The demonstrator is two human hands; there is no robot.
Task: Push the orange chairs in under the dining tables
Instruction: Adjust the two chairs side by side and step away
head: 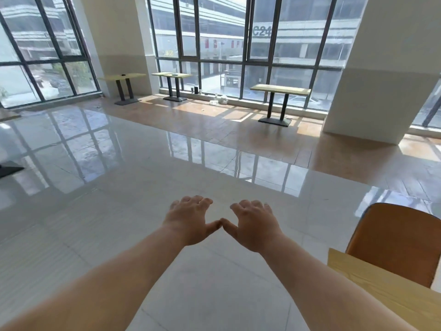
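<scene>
An orange chair (397, 242) stands at the lower right, its curved backrest rising just behind the edge of a light wooden dining table (379, 287) whose corner juts in from the right. Both my arms reach forward over the bare floor. My left hand (188, 219) and my right hand (255, 225) are held palm-down side by side, fingers spread, thumb tips touching. Neither hand holds anything, and both are well left of the chair, apart from it.
Glossy white floor tiles (119, 199) spread ahead. Three pedestal tables stand by the windows: one (123, 77) at a pillar, one (171, 75) beside it, one (281, 90) further right. A wide white pillar (372, 91) rises at right. A dark table base (9, 169) shows at far left.
</scene>
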